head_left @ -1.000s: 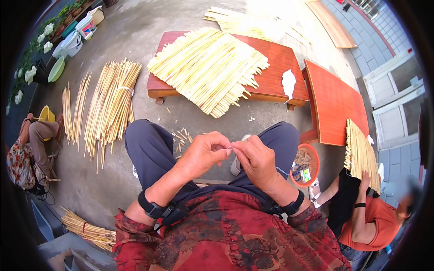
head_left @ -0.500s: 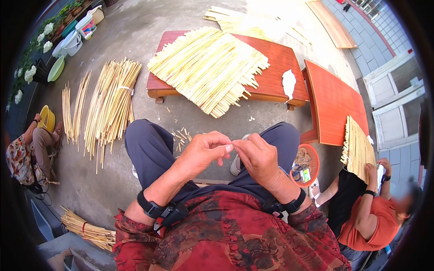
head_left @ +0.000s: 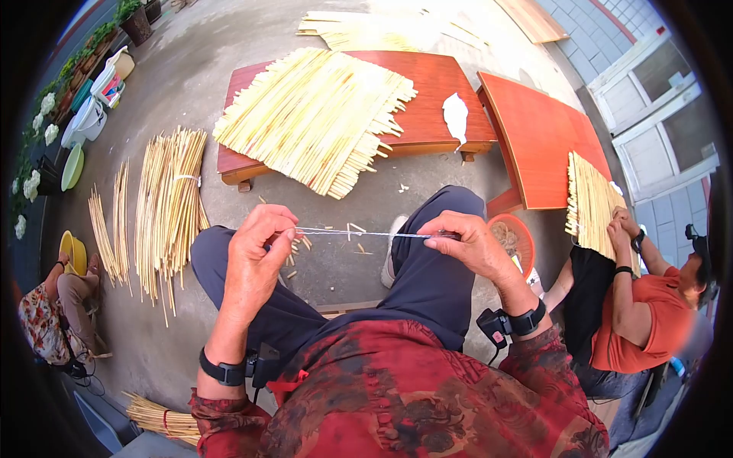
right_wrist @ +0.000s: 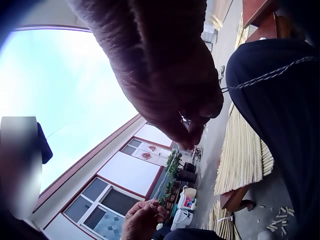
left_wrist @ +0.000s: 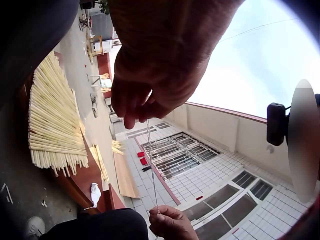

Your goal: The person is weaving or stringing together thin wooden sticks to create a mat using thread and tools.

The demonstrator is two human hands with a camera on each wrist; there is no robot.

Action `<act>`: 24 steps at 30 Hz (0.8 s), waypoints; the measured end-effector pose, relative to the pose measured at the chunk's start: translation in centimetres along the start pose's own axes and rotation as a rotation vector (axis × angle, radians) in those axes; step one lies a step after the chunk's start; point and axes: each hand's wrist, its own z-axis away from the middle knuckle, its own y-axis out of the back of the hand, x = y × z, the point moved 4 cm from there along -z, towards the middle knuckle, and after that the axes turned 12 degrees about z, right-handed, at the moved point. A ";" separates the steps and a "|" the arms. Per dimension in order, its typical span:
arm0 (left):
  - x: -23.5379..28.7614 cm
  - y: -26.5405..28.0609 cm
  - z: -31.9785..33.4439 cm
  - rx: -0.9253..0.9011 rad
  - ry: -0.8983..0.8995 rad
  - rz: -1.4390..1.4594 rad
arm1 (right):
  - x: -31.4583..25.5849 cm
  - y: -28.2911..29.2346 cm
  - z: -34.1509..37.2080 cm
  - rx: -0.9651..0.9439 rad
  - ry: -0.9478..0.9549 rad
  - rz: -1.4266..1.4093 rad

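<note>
Running nearly level over the lap in the head view, the string is stretched between the two hands. We see the left hand pinching it at the fingertips and the right hand pinching it too — each grip is closed on the string. Beyond the knees, we find a mat of stalks and a white scrap on the low red desk, with short bits on the floor. A basket stands near the right knee, and a bundle lies left of the left knee. At the right, another person holds a smaller mat.

In the left wrist view, we see the string drop straight from the left hand's bent fingers to the right hand below.

In the right wrist view, the right hand looms dark and close, the left hand beyond. A twisted cord also crosses a trouser leg — we cannot tell whether it is the same string.
</note>
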 end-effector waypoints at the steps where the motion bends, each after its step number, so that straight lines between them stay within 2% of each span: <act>1: 0.3 0.6 0.1 0.013 -0.003 -0.053 | 0.8 1.1 0.9 0.005 -0.047 0.071; 3: 0.7 1.8 0.1 0.007 -0.036 -0.160 | 3.1 2.2 2.5 0.058 -0.100 0.031; 8: 0.3 3.8 0.3 0.036 0.039 -0.137 | 7.2 4.3 6.0 0.199 -0.133 0.029; 9: -0.4 4.7 0.3 0.023 -0.020 -0.205 | 7.9 4.3 6.6 0.223 -0.131 0.070; 11: -0.6 5.0 0.1 0.091 0.011 -0.068 | 9.0 4.1 7.3 0.281 -0.100 0.092; 13: -1.1 5.8 0.2 0.104 0.013 -0.042 | 9.6 4.0 8.0 0.298 -0.172 0.184; 14: -1.2 6.2 0.3 0.122 0.031 -0.048 | 9.8 4.0 8.3 0.307 -0.221 0.126; 17: -1.4 6.8 0.8 0.121 0.056 -0.058 | 10.8 4.0 8.8 0.336 -0.210 0.044; 20: -1.0 6.6 1.1 0.057 0.054 -0.219 | 11.4 3.6 9.1 0.361 -0.227 0.076; 21: -0.2 6.0 1.1 0.029 -0.015 -0.345 | 11.3 3.7 9.1 0.361 -0.226 0.075; 22: 0.4 5.5 1.3 0.001 -0.084 -0.469 | 10.5 4.1 9.2 0.453 -0.134 0.323; 23: 0.6 5.3 1.4 0.003 -0.085 -0.470 | 9.8 4.3 9.4 0.541 -0.038 0.571; 24: 0.8 5.1 1.5 0.006 -0.079 -0.479 | 10.0 4.4 9.4 0.542 -0.037 0.571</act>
